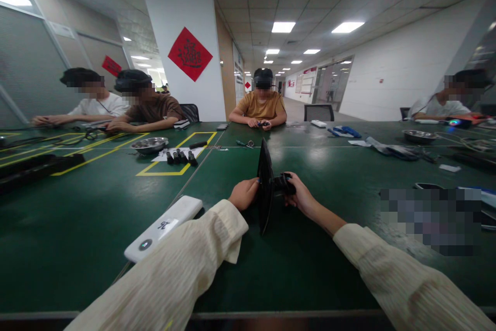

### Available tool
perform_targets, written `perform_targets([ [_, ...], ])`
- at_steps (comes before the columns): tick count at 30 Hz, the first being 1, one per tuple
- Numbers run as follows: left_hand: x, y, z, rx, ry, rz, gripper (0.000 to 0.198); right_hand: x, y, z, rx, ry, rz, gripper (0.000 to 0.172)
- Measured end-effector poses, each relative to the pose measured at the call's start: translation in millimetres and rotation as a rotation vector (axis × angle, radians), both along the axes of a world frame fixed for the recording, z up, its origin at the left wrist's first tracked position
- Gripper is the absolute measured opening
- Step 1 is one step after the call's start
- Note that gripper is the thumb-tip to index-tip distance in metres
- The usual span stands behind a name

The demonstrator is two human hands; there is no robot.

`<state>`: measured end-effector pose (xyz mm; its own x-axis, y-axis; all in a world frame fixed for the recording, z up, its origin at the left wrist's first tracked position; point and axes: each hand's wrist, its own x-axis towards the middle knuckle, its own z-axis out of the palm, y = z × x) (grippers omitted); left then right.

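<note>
A thin black panel (265,186) stands nearly edge-on to me above the green table, with a black rounded mount (279,186) on its right side. What kind of device it is, I cannot make out. My left hand (244,194) is closed at the panel's left face, its fingertips partly hidden. On the other side my right hand (301,195) wraps its fingers round the mount. Beside my left forearm lies a white power bank (165,230) marked with a number.
Several black cylindrical parts (182,158) stand on white paper near a metal bowl (150,145) at left. Small tools (246,143) lie ahead. A person (263,104) sits opposite; others sit at both sides. Another metal bowl (419,136) and plastic bags (395,150) are at right.
</note>
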<state>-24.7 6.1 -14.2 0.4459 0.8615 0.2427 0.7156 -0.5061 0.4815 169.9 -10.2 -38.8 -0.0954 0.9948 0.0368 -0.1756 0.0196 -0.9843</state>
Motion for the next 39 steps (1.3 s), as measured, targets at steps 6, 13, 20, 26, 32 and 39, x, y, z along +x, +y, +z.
perform_targets([
  [6, 1.5, -0.2, -0.1, -0.001, 0.032, 0.046, 0.052, -1.2, -2.0, 2.8, -0.004, -0.011, -0.003, 0.038],
  [13, -0.1, -1.2, -0.5, 0.018, 0.008, 0.008, 0.048, 0.1, -2.2, 1.3, 0.001, -0.01, 0.013, 0.039],
  [20, 3.6, -1.2, -0.3, -0.017, -0.064, 0.069, 0.053, 0.2, -0.1, -0.1, -0.002, -0.018, 0.012, 0.039],
  [26, 2.1, 2.7, -4.4, -0.036, -0.09, 0.056, 0.051, -2.2, -3.0, 3.6, -0.013, -0.017, -0.012, 0.041],
  [32, -0.3, 2.6, -5.9, -0.074, -0.148, -0.004, 0.049, -1.9, -3.1, 4.4, -0.03, -0.033, -0.008, 0.039],
  [39, -0.1, 1.5, -3.4, -0.035, -0.132, -0.036, 0.052, -1.3, -3.1, 4.1, -0.018, -0.033, -0.007, 0.037],
])
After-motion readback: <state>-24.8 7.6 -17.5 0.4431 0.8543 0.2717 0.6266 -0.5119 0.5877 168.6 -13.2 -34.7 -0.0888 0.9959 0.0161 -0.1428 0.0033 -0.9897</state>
